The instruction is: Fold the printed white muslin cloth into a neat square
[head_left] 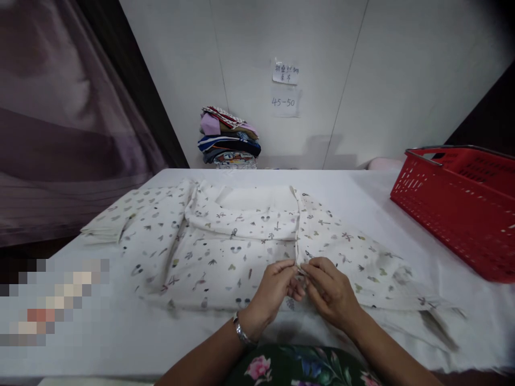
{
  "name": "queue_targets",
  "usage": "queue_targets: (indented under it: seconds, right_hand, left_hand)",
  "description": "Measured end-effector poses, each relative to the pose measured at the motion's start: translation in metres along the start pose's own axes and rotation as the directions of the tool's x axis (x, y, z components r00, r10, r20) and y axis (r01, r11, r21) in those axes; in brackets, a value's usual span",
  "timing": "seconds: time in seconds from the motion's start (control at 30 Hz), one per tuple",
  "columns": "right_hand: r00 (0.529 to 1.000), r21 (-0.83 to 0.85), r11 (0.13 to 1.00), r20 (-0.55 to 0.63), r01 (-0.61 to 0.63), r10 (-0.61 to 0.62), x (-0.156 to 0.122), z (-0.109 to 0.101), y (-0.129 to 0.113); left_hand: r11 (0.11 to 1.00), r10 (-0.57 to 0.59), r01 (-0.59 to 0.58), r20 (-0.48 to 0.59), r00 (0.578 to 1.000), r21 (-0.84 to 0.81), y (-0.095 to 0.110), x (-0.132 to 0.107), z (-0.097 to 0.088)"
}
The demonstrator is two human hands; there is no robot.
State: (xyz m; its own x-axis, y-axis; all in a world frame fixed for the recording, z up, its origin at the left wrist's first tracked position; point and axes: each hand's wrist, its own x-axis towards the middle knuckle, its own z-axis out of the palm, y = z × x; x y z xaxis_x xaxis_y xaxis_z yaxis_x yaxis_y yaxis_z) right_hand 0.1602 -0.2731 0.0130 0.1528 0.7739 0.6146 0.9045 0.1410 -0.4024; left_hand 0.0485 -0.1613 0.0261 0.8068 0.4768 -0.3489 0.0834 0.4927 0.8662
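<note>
Right now, you have both hands together at the near part of a white printed garment [241, 271] that lies spread across the middle of the table [362, 187], its sleeves reaching out to left and right. Your left hand [276, 292] has thumb and forefinger pinched nearly closed on a narrow edge strip [297, 225] of the cloth, while its other fingers curl loosely beneath. Your right hand [333, 292] meets it just beside, fingertips drawn together on the same strip; exactly what lies between the fingertips is too small to make out. From your hands the strip runs away toward the far side, up to the garment's neck opening. The cloth is wrinkled, with a fold along its left part, and small grey, green and brown figures are scattered over it. A silvery bracelet [243, 328] circles your left wrist, and your dark floral clothing [300, 364] shows at the near edge. On the right stands a red basket [454, 209] with perforated walls, well apart from your hands. At the far side, left of centre, a stack of folded clothes [229, 142] sits near the pale wall [249, 48], where a paper sign [285, 102] reads "45-50". A purplish curtain [76, 134] hangs at the left.
</note>
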Motion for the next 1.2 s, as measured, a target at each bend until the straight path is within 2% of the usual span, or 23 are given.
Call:
queue_targets:
  seconds: [0.13, 0.27, 0.6, 0.9, 1.1, 1.2]
  right_hand:
    - [0.999, -0.074, 0.997, -0.035, -0.009, 0.007, 0.0, 0.003, 0.001]
    - [0.998, -0.101, 0.995, -0.059, 0.001, -0.007, 0.0, 0.006, 0.004]
    - [0.999, -0.084, 0.996, -0.044, 0.018, -0.022, 0.0, 0.005, 0.005]
    - [1.0, -0.107, 0.994, -0.025, 0.008, -0.011, -0.003, 0.008, 0.003]
    - [0.994, -0.22, 0.975, -0.111, -0.035, 0.011, -0.007, 0.015, 0.005]
    - [0.988, -0.267, 0.962, -0.156, -0.052, 0.01, -0.01, 0.016, 0.011]
  left_hand:
    - [0.996, -0.033, 0.031, -0.024, 0.999, -0.078, 0.001, -0.003, 0.001]
    - [0.995, -0.056, 0.053, -0.032, 0.998, -0.086, -0.001, -0.002, -0.001]
    - [1.0, -0.016, 0.016, 0.03, 0.999, -0.001, 0.002, 0.0, 0.0]
    - [0.994, -0.027, 0.027, 0.001, 1.0, 0.102, -0.001, 0.007, 0.002]
    - [0.98, 0.016, -0.006, -0.048, 0.999, 0.198, 0.0, 0.011, 0.007]
    - [0.982, 0.008, 0.005, -0.068, 0.998, 0.191, 0.003, 0.013, 0.013]
